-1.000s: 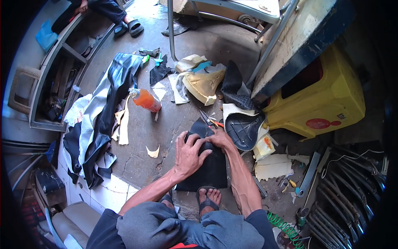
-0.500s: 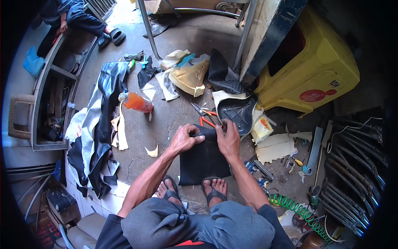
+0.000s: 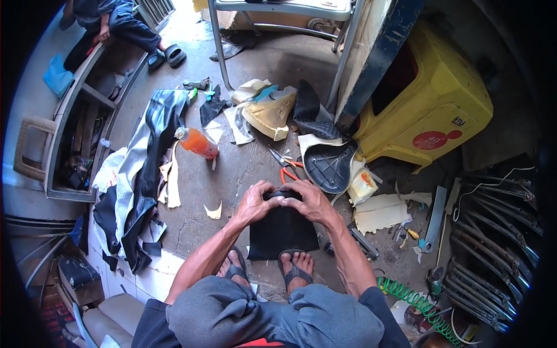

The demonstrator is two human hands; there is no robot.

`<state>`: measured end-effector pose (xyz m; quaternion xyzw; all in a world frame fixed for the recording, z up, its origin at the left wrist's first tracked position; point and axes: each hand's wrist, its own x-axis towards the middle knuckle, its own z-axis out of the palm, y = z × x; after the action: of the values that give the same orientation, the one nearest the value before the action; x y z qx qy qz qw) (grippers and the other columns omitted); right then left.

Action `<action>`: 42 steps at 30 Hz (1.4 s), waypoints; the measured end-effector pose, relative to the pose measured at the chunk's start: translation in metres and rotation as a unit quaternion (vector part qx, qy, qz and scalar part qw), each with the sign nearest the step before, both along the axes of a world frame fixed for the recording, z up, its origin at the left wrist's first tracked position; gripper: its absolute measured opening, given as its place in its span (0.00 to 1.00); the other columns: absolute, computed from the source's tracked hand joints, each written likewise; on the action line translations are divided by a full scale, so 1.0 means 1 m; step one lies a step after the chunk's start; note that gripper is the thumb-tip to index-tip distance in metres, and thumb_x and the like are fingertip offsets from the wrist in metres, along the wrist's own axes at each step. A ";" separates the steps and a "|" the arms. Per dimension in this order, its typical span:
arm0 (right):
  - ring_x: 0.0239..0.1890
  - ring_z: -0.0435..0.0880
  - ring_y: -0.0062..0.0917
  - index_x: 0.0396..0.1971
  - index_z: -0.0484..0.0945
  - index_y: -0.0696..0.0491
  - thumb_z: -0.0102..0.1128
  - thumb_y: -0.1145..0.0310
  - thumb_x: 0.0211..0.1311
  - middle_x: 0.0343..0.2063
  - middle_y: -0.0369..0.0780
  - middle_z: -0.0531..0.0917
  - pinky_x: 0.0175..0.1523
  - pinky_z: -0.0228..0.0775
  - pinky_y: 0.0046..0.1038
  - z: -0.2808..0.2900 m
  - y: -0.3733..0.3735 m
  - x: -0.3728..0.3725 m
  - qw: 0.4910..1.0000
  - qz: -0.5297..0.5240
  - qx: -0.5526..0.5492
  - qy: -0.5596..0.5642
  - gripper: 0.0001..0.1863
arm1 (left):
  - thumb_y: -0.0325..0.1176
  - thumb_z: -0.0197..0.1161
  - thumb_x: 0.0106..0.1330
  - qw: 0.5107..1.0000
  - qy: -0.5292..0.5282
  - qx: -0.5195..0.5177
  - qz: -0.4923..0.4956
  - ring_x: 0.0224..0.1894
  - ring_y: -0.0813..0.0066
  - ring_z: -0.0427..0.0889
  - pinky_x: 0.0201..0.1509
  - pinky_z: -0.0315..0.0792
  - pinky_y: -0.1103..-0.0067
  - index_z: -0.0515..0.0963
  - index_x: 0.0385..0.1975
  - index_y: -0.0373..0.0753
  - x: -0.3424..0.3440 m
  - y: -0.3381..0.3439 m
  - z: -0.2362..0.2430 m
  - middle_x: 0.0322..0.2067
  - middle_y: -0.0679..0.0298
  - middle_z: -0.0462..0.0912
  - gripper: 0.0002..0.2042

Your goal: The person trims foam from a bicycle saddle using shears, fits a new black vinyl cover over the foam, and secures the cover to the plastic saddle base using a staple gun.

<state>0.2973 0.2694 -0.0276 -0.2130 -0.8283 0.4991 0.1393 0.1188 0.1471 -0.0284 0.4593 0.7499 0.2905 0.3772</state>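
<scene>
Both hands meet at the top edge of a black sheet [image 3: 281, 232] lying flat on the floor. The left hand [image 3: 255, 203] curls its fingers over that edge, thumb tucked in, pinching the rolled-up lip. The right hand [image 3: 306, 203] does the same from the other side, fingers bent and clamped on the same fold, the two hands touching knuckle to knuckle. The sheet runs back toward the person's sandalled feet [image 3: 293, 268], its near edge right at the toes.

Just beyond the hands lie orange-handled scissors [image 3: 284, 165], and beside them a black seat base [image 3: 331, 165], underside up. Left of that, an orange bottle [image 3: 197, 143] lies tipped on the grey concrete floor [image 3: 232, 174], which is stained and scattered with pale offcuts. Further left, a long heap of black and white material [image 3: 139, 180] sprawls along a tiled edge. A yellow bin [image 3: 429, 104] lies on its side at the right, metal frames [image 3: 499, 232] stacked below it. A green coiled hose [image 3: 412, 298] sits near the person's right knee.
</scene>
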 end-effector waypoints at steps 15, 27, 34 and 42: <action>0.45 0.78 0.35 0.40 0.80 0.57 0.73 0.53 0.52 0.35 0.42 0.80 0.51 0.68 0.35 0.010 0.017 -0.016 0.983 0.171 -0.016 -0.064 0.24 | 0.43 0.73 0.60 0.975 -0.220 0.040 -0.003 0.47 0.73 0.78 0.54 0.71 0.73 0.76 0.51 0.37 0.005 -0.044 -0.014 0.39 0.62 0.81 0.23; 0.51 0.73 0.33 0.38 0.84 0.47 0.76 0.64 0.44 0.38 0.32 0.81 0.64 0.60 0.44 0.108 -0.010 -0.021 0.962 0.131 0.233 0.063 0.18 | 0.23 0.71 0.46 0.932 0.110 0.344 -0.044 0.39 0.62 0.78 0.45 0.71 0.67 0.81 0.47 0.44 -0.007 -0.057 0.062 0.37 0.60 0.77 0.23; 0.51 0.73 0.33 0.35 0.84 0.43 0.73 0.74 0.40 0.42 0.33 0.78 0.62 0.66 0.45 -0.006 -0.033 -0.005 0.925 0.022 0.362 0.114 0.18 | 0.37 0.62 0.55 0.826 0.413 0.357 -0.140 0.39 0.66 0.75 0.44 0.66 0.66 0.78 0.48 0.53 -0.015 -0.051 -0.021 0.39 0.66 0.76 0.18; 0.52 0.76 0.44 0.54 0.80 0.46 0.66 0.74 0.54 0.49 0.48 0.76 0.57 0.69 0.43 -0.070 -0.087 0.087 0.965 -0.067 0.230 -0.109 0.24 | 0.38 0.60 0.57 0.826 0.427 0.308 -0.200 0.43 0.67 0.74 0.46 0.64 0.67 0.77 0.40 0.49 0.018 -0.071 -0.107 0.36 0.68 0.75 0.11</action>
<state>0.3843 0.1829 -0.0979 -0.2830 -0.9148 0.2589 0.1267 0.1364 0.0763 -0.1358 0.7699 0.5991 0.1997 -0.0914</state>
